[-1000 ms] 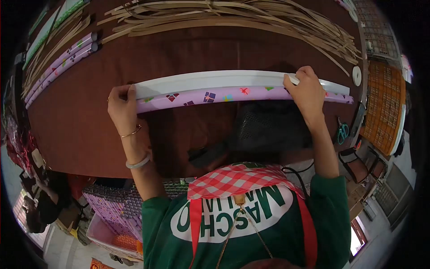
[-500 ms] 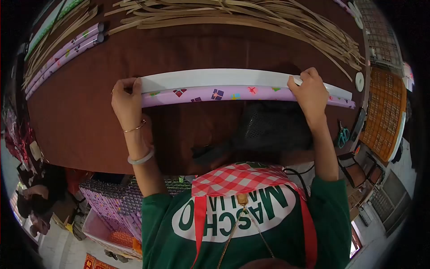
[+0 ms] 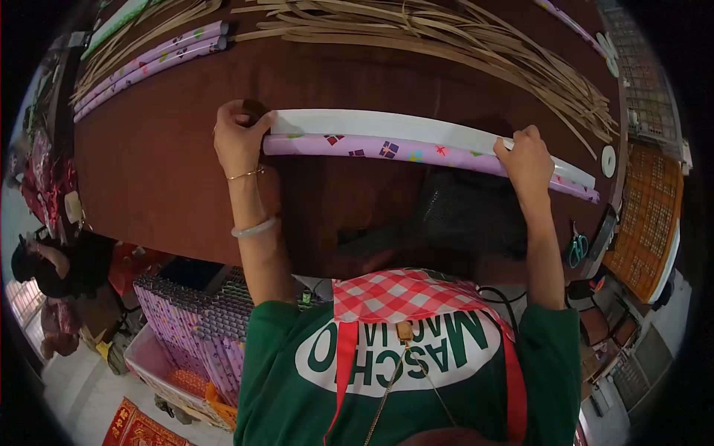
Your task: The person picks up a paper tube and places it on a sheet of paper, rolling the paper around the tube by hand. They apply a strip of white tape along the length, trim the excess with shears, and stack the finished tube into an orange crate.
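A long purple patterned roll (image 3: 387, 149) lies across the brown table (image 3: 163, 171), its white edge flap (image 3: 387, 125) showing along the far side. My left hand (image 3: 242, 140) pinches the left end of the flap between thumb and fingers. Toward the other end, my right hand (image 3: 526, 162) has its fingers closed on the white edge, a short way in from the roll's right tip. Just nearer me than the roll lies a black mesh bag (image 3: 468, 212).
Thin brown strips (image 3: 446, 33) lie along the far side, with two purple rolls (image 3: 156, 65) at far left. Scissors (image 3: 577, 247) and a white tape roll (image 3: 608, 160) are at right. Below the table, a bin (image 3: 160, 372) holds many purple rolls.
The view has shifted and turned slightly, so the roll now slopes down to the right. Both hands still hold the flap, which has narrowed a little near my right hand.
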